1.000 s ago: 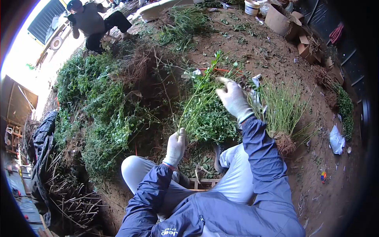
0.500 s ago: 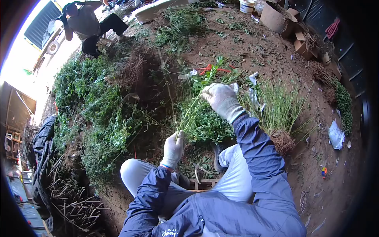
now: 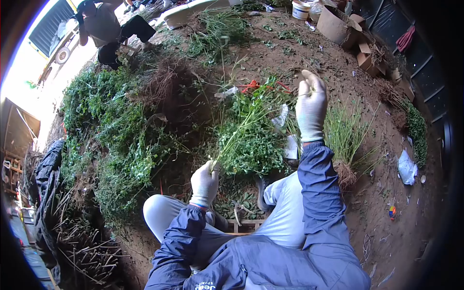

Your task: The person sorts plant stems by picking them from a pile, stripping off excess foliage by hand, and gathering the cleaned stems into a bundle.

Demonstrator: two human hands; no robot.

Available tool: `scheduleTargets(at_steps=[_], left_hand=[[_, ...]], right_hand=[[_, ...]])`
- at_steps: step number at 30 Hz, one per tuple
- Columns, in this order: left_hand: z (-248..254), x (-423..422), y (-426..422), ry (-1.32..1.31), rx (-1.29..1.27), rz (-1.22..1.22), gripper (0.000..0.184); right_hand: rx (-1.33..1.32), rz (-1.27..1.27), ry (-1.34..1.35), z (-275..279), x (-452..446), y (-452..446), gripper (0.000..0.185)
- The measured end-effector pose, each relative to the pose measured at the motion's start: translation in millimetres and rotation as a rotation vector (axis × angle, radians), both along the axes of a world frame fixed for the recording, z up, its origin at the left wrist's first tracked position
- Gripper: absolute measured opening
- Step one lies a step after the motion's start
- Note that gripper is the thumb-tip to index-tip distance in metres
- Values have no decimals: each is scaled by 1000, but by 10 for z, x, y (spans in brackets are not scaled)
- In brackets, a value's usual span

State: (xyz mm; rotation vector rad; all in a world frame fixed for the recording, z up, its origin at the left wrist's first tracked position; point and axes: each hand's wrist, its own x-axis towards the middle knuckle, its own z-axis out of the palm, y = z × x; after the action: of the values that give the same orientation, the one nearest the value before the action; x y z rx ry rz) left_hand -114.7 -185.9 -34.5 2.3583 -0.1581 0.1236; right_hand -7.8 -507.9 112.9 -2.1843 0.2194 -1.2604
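Note:
My left hand (image 3: 204, 182), in a white knit glove, is closed round the lower ends of some thin green stems (image 3: 237, 133). They slant up and right, with leafy tops over a pile of cut greenery (image 3: 256, 152). My right hand (image 3: 311, 104), also gloved, is raised right of the stems and apart from them. Its fingers are curled in; a small greenish bit may be between them, too small to name. A bundle of bare green stems with roots (image 3: 347, 176) stands beside my right forearm. What looks like pruning shears (image 3: 238, 209) lies between my knees.
A large heap of leafy plants (image 3: 123, 145) lies at left, with cut woody sticks (image 3: 89, 251) below it. Red ties (image 3: 249, 86) lie ahead. A white bucket (image 3: 300, 9) and cardboard (image 3: 333, 26) stand far right. Another person (image 3: 101, 26) sits at upper left.
My right hand has come off the stems and moved right and up. My left hand still grips the stems and has shifted slightly left and down.

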Motion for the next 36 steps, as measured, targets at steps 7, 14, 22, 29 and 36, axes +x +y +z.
scheduleTargets(at_steps=[7,14,22,29,36], left_hand=[[-23,9,-45,-4,63,-18,21],[20,22,-83,-107,69,-4,21],[6,1,-58,-26,42,-15,33],[-96,-11,16,38,95,-26,29],[-134,57,17,150,-139,33,36]], right_hand=[[-246,377,438,-585,-13,370,46],[-384,318,655,-548,-20,501,42],[-164,369,534,-819,225,382,26],[405,46,246,-569,397,-319,35],[419,343,589,-625,108,-552,25]])
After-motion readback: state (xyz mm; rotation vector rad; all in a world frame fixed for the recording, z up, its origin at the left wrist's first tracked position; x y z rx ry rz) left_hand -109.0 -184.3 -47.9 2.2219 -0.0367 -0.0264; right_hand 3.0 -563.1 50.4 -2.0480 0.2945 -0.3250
